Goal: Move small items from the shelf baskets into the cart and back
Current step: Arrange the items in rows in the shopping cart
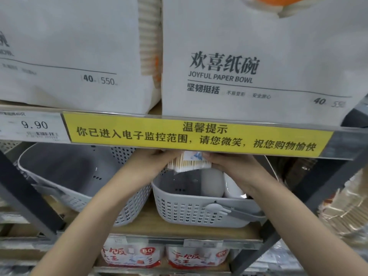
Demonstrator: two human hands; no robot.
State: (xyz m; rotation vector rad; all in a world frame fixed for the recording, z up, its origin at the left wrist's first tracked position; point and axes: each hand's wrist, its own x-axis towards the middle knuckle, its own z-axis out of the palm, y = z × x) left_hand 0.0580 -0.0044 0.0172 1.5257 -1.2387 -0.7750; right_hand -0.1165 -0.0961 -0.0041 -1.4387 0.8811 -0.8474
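Observation:
Both hands reach up under the shelf edge and hold one clear pack of cotton swabs (189, 163) between them. My left hand (157, 159) grips its left end and my right hand (225, 162) grips its right end. The pack hangs just above the right grey perforated basket (199, 214), which holds a grey rounded item (213, 181) and a white one (233, 186). The fingertips are partly hidden behind the yellow shelf strip (199, 135). The cart is out of sight.
A tilted grey basket (79, 176) sits left of my left arm. Large white paper bowl packs (249, 66) fill the shelf above. Dark shelf uprights (322, 188) flank both sides. Red-labelled packs (131, 253) stand on the shelf below.

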